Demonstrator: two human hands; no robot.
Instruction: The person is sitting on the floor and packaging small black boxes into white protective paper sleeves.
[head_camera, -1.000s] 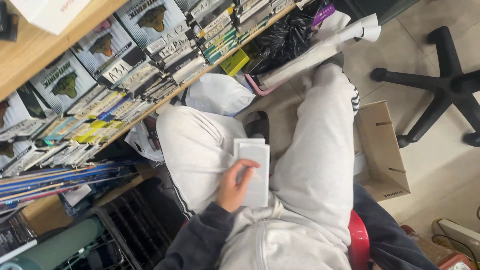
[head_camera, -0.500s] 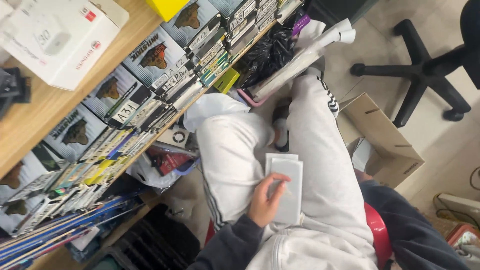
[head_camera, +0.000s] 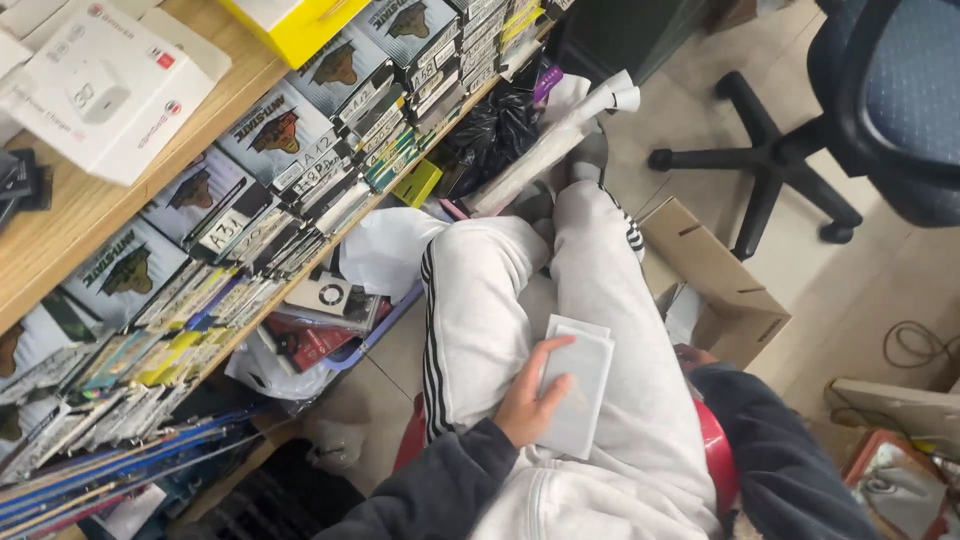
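Your left hand (head_camera: 532, 398) rests flat on a stack of flat white packets (head_camera: 575, 388) that lies on your right thigh, fingers spread over the top packet and thumb along its left edge, pressing it down rather than clenching it. The stack sits just below the centre of the view, at about 6 o'clock, its long side running up along the leg of your light grey track trousers (head_camera: 610, 300), which have dark stripes down the side.

Your right hand (head_camera: 690, 356) shows only as a few knuckles at about 4 o'clock from the stack, past the outer edge of the thigh; whether it is loose or closed on something, you cannot tell from here. Its dark sleeve (head_camera: 780, 450) runs down toward 5 o'clock.

Just beyond that hand, at 3 o'clock, stands an open cardboard box (head_camera: 715, 270) on the tiled floor. At 1 o'clock is the black star base of an office chair (head_camera: 770, 160). From 9 to 11 o'clock a wooden shelf (head_camera: 60, 240) holds rows of upright packaged boxes (head_camera: 290, 140), with a white carton (head_camera: 95, 85) on top. A red stool seat (head_camera: 715, 450) shows under your legs.
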